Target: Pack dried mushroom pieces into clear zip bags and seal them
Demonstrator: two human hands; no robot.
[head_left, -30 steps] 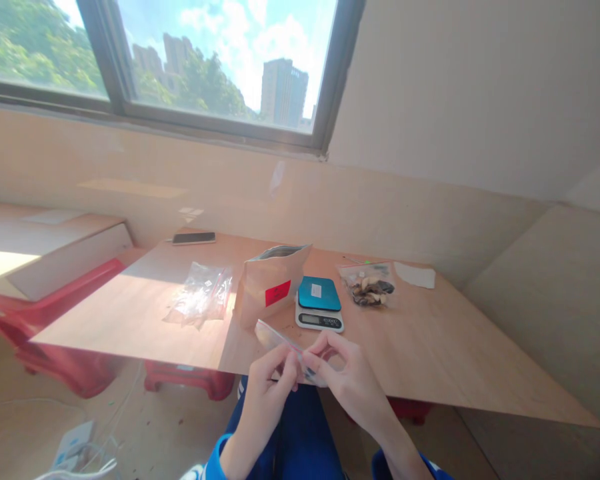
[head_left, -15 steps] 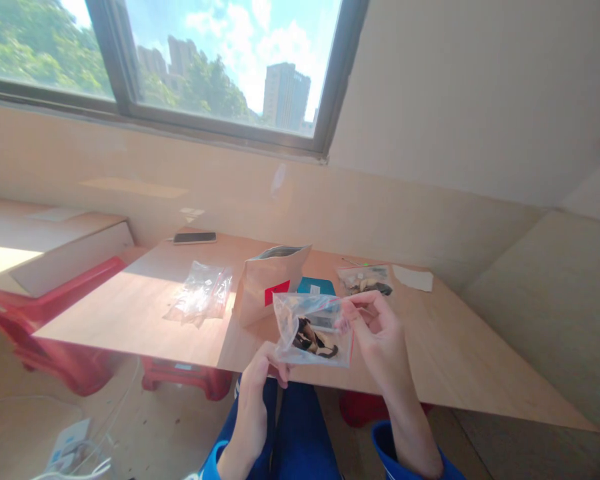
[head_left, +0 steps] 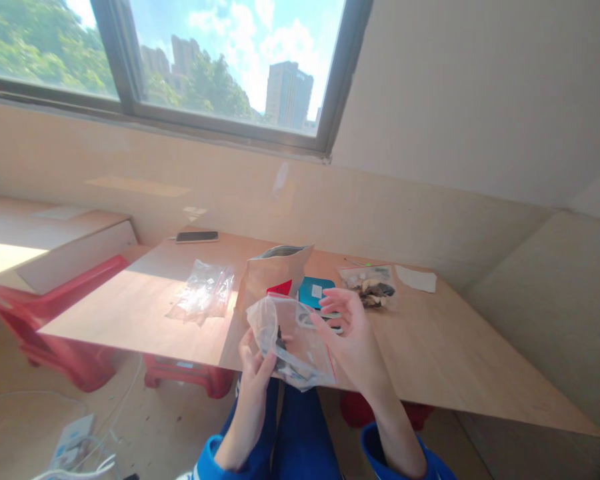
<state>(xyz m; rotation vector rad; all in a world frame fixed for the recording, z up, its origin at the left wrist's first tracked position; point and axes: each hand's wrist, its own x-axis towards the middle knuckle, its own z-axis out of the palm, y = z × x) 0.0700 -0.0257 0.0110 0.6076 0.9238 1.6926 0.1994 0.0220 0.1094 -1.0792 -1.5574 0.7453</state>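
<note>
My left hand point(head_left: 254, 367) pinches the lower left edge of a small clear zip bag point(head_left: 293, 341) with dark pieces inside, held over the table's near edge. My right hand point(head_left: 344, 328) is at the bag's right side with fingers spread, touching or just beside it. Behind the bag stand a brown paper pouch point(head_left: 275, 275) with a red label and a blue-topped scale point(head_left: 316, 292), partly hidden by my right hand.
A filled clear bag point(head_left: 370, 288) and a white slip point(head_left: 416, 278) lie at the back right of the wooden table point(head_left: 450, 360). A heap of empty clear bags point(head_left: 204, 297) lies left, a phone point(head_left: 197, 237) at the far left. Red stools point(head_left: 60, 313) stand beneath.
The bag was first held low with both hands, then lifted upright. Now it has tilted and dropped slightly, and my right hand's fingers have opened out from their pinch.
</note>
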